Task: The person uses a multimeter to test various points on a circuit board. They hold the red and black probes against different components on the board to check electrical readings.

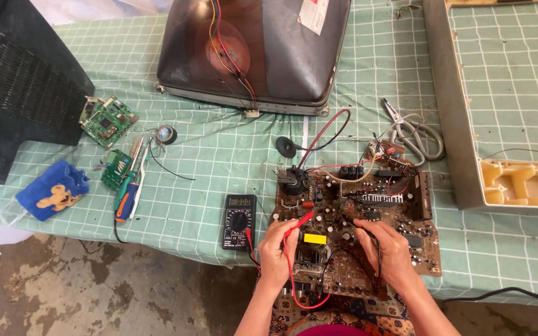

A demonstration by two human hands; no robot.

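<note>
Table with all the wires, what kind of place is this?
Probably a small repair spot for old televisions. A picture tube lies face down on the checked cloth, a black multimeter sits beside a brown circuit board, and both hands press probes onto it.

I hold a red-tipped meter probe in my left hand and a thin black meter probe in my right hand, both tips set down on the brown circuit board crowded with parts. Just left of the board lies a small black digital multimeter with a round dial, its red lead looping below my left wrist. The board rests on the counter, which is covered in a green checked cloth. Beyond it sits a dark glass picture tube, and grey-handled pliers lie to the right.
</note>
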